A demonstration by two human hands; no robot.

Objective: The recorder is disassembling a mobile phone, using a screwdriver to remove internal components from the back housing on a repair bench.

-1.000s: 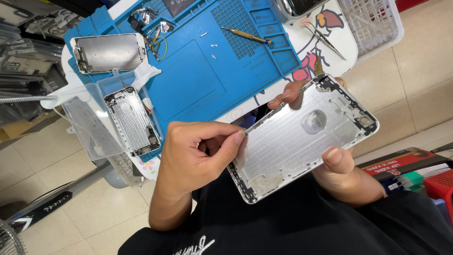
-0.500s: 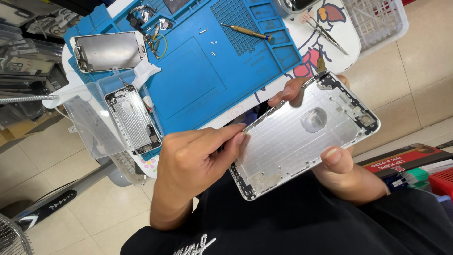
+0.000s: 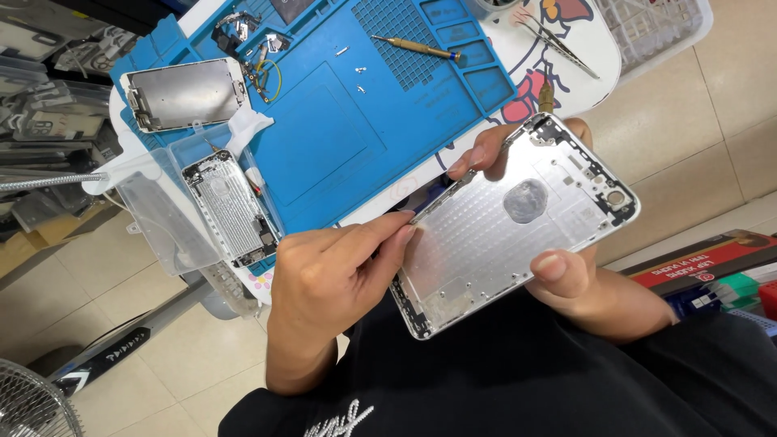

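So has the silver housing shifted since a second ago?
No. The silver housing lies just as it did against the blue mat, right hand gripping it, left hand at its edge.

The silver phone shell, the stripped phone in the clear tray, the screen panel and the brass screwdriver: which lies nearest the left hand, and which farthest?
From the left hand, by the head view:
1. Silver phone shell, touched by the fingertips, to its right.
2. Stripped phone in the clear tray, to the upper left.
3. Screen panel, at the blue mat's far left corner.
4. Brass screwdriver, at the mat's top.
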